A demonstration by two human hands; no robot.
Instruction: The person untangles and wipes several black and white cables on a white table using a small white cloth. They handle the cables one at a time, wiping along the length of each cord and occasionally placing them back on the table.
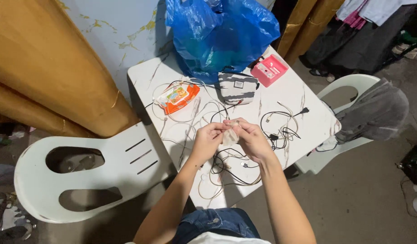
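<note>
Two bare hands pinch a small pale cable bundle above a cluttered white marble-look table (290, 92).

White plastic chairs stand left (82, 174) and right (353, 83); a blue plastic bag (222, 31) sits far. The left hand (207, 140) and right hand (251, 138) both close fingertips on the bundle (230, 134), mid-table. Loose black and white cables (276, 126) lie underneath; a trailing loop could snag them and drag the orange wipes pack (179, 97) along.

Little pale, see-through bundle (230, 134), looks like a coiled white cable or small clear bag, can't tell which. It's pinched up above the marble-look table, hanging just over a messy tangle of black and white cables (231, 169).
</note>
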